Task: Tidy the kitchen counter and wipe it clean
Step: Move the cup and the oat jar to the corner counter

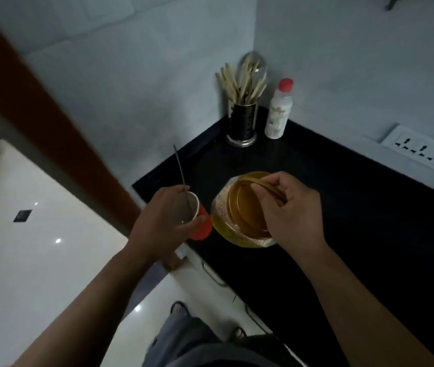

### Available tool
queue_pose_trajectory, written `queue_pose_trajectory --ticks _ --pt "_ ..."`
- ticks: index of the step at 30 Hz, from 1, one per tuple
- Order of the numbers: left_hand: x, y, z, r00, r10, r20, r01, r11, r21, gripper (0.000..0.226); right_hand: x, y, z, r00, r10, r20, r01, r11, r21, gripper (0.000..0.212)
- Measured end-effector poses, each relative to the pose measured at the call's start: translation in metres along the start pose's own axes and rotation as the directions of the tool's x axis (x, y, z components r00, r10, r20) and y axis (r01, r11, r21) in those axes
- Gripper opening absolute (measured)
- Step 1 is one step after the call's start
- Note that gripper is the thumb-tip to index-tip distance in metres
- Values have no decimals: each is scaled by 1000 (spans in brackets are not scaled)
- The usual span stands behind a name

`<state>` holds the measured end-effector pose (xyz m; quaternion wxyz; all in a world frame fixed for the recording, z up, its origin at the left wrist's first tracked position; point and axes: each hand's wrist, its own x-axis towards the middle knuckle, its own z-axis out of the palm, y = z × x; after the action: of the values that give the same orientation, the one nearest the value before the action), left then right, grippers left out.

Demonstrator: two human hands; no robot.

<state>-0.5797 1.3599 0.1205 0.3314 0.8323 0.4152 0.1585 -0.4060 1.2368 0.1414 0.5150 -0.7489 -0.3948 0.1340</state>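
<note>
Gripping a red cup [202, 230], the left hand [157, 221] is holding it tilted at the front-left corner of the black counter [343, 213]. The fingers are curling round its wall, the thumb is pressing on the near side, and one fingertip is sitting at the rim against a thin metal spoon [180, 170]. The spoon is standing inside the cup, stem sticking up and out to the left. I am not making out what is in the cup.

Just right of the cup, a clear jar [224, 230] with pale grain inside is sitting on the counter near the front edge. I cannot tell whether cup and jar are touching. An amber lid [245, 210] is sitting on the jar's mouth. The right hand [292, 213] is coming over it from the right, fingers bunched and curled, pinching the lid's amber strap handle [270, 185] between thumb and fingertips.

Further back in the corner, a perforated steel holder [242, 125] full of pale sticks [237, 83] is standing upright, with a white bottle [276, 117] with a red cap just beside it on the right, both well apart from the jar.

I am also seeing a white socket strip [422, 152] on the right wall, a brown door frame [38, 107] on the left, and a glossy white floor [38, 255] below.
</note>
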Motion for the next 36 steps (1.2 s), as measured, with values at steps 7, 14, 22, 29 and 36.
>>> queue_pose_trajectory --ticks 7,14,22,29,36 --pt "145 -2 26 946 221 237 -222 975 -20 82 81 25 -3 977 105 -186 -131 983 -132 7" --pt "253 12 48 794 414 445 -439 897 -51 60 152 43 -9 898 283 -337 -376 892 -253 7" --pt "332 25 79 742 488 460 -517 853 -72 54 228 60 -19 881 281 -381 -419 837 -351 14" --pt "367 39 102 695 509 508 -514 846 -145 46 283 83 -35 880 305 -364 -446 793 -414 17" --pt "378 40 129 703 532 473 -570 818 -73 61 307 109 -38 892 217 -397 -395 801 -449 16"
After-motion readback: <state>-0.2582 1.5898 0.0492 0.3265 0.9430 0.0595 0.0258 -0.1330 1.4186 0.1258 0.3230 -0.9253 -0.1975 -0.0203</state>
